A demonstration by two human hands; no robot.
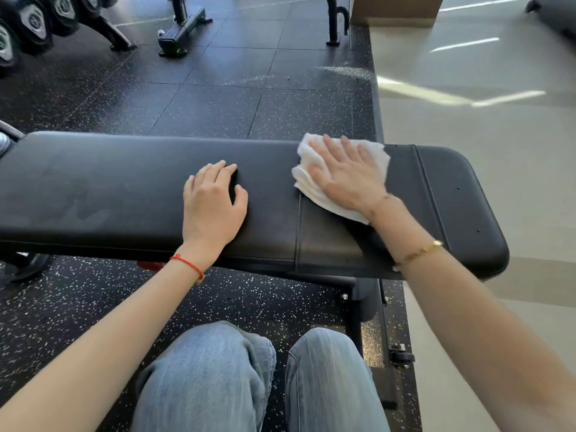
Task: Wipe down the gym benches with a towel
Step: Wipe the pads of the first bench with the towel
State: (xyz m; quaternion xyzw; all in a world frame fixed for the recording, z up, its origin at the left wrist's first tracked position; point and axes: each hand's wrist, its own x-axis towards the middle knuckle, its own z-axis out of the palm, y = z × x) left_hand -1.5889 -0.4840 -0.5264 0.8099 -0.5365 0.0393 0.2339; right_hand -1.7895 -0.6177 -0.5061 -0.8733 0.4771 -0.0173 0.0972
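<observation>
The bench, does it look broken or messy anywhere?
Nothing looks broken. The bench has faint dull smudges on its left part, away from the towel under the right hand. The left hand rests flat on the pad.

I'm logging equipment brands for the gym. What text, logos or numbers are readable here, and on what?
No text is readable.
Dumbbells: pale emblems on the end caps, too blurred to read.
Bench: no label visible.
Towel: plain white, no print.
</observation>
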